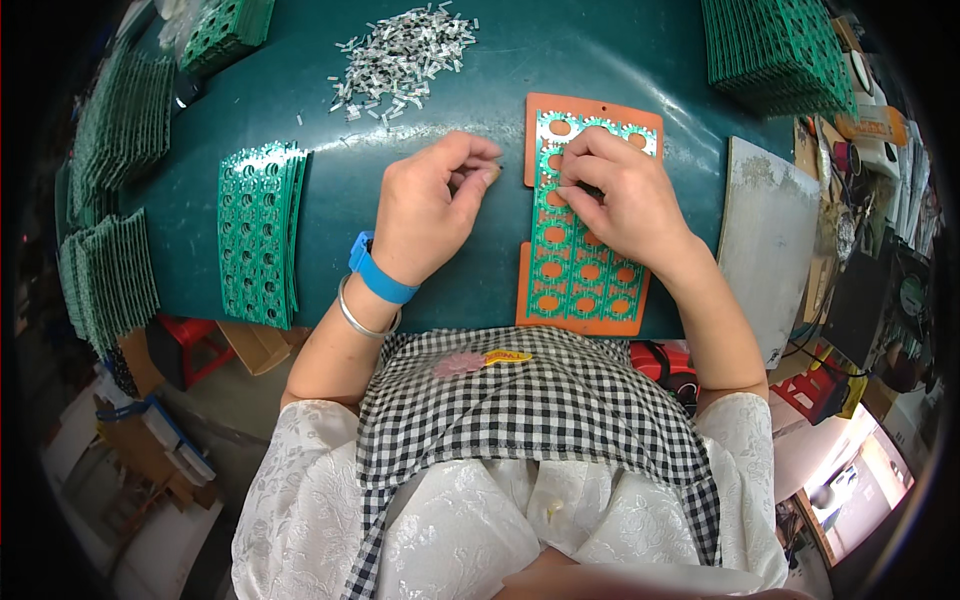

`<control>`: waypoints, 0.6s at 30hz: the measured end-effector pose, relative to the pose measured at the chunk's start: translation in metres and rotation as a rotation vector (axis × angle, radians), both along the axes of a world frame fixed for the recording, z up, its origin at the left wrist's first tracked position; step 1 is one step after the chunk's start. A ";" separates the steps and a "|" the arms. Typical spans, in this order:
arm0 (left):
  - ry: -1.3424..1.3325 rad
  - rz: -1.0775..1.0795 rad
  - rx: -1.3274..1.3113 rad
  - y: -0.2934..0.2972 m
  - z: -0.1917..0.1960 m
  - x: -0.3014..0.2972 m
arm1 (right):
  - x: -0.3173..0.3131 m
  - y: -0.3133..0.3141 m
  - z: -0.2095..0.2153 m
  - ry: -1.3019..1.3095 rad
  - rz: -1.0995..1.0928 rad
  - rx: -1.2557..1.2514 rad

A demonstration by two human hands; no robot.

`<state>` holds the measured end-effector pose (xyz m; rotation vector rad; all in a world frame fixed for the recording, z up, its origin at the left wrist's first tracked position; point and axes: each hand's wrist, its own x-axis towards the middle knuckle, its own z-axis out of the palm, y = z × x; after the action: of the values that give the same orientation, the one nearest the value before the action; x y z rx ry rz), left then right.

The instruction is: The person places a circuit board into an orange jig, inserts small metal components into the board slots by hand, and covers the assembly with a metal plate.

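Observation:
A green circuit board panel (568,240) with rows of round cutouts lies on an orange fixture plate (535,292), right of centre. Over its upper half is my right hand (625,195), thumb and fingers pinched close to the board; whatever they hold is hidden. My left hand (425,205) hovers over the table left of the fixture, fingers curled and thumb tip against the forefinger. Anything in that pinch is too small to make out. Beyond the hands, a loose pile of tiny clear and silvery parts (405,60) is spread on the table.
A short stack of green panels (255,230) lies left of my left hand. Taller panel stacks stand at the far left (120,120), near left (108,280) and far right (775,50). A worn grey board (765,240) lies right of the fixture on the green tabletop (400,290).

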<state>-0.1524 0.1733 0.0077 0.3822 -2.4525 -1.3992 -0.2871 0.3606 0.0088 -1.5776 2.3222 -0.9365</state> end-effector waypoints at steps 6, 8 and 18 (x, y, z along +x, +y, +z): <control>0.123 -0.053 0.161 0.023 0.007 0.000 | 0.018 -0.008 0.023 -0.468 -0.100 -0.164; 0.173 -0.083 0.097 0.032 0.006 0.001 | 0.022 -0.007 0.022 -0.428 -0.081 -0.178; 0.040 0.176 -0.654 -0.075 -0.026 0.004 | 0.015 0.016 0.020 -0.429 -0.198 0.082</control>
<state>-0.1481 0.0981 -0.0184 0.3907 -2.5869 -0.4799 -0.2717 0.3768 0.0287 -1.0051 2.1963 -1.0820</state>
